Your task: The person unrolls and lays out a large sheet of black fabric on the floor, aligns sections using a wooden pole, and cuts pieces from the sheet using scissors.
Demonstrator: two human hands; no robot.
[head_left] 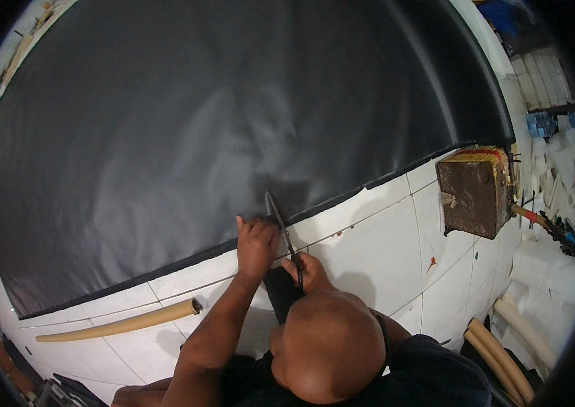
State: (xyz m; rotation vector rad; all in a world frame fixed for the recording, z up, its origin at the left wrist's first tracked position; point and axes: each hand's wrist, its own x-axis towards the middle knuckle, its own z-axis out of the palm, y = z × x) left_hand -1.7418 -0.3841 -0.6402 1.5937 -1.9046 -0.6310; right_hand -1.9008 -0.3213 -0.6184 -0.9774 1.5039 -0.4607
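A wide sheet of black leather-like material [165,136] lies spread over the white tiled floor. Along its near edge, my left hand [258,245] is closed with its fingers curled at the border of the sheet. Just to the right, my right hand [312,273] grips a pair of scissors [280,220] by the handles. The long blades point away from me and reach over the sheet's edge, close beside my left fingers. Below the scissors hangs a narrow black strip [282,293], partly hidden at its lower end.
A tan cardboard tube [121,321] lies on the floor at the near left. To the right, a worn brown box-shaped container [472,197] stands at the sheet's edge. More tubes [501,359] lie at the lower right, near white wrapping [548,278] and clutter along the right side.
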